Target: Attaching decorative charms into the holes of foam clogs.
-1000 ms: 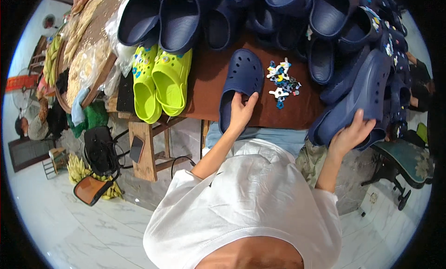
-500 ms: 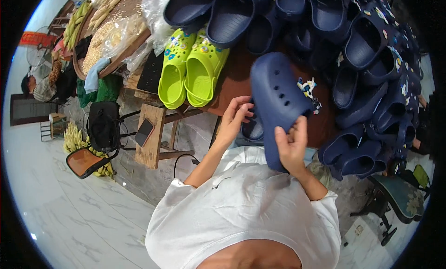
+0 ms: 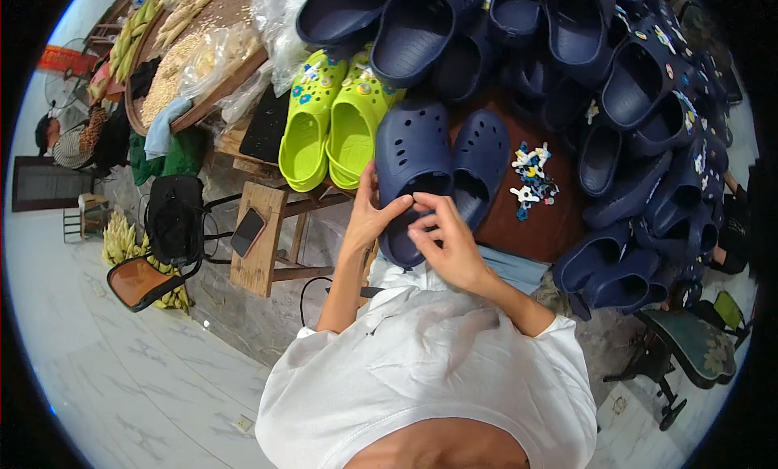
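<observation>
The navy clog [image 3: 412, 157] sits at the near edge of the brown table [image 3: 541, 230], toe pointing to 12 o'clock, heel opening toward the person. Both hands are on its heel end: the left hand [image 3: 369, 218] cups the side at about 8 o'clock with the thumb lying across the rim, and the right hand [image 3: 450, 242] pinches at the rim from 5 o'clock, fingertips curled in. Can't tell if there's anything small between those fingers, it's too tiny to make out.

Its mate [image 3: 482, 165] lies touching it at 3 o'clock, same way up, nobody holding it. Further out at 3 o'clock there's a little heap of charms [image 3: 531, 177] on the table, untouched right now.

Progress-wise, looks like early days: neither of the two navy clogs in front shows any charm on top that can be seen, while the lime pair [image 3: 332, 120] at 10 o'clock already has a bunch stuck on the toes. So the pair is laid out and being fiddled with at the heel, decorating doesn't look started, and the charm heap looks full.

All around from 12 to 4 o'clock is a big pile of navy clogs [image 3: 640, 104], some with charms. A phone [image 3: 247, 231] rests on a wooden stool at 9 o'clock.
</observation>
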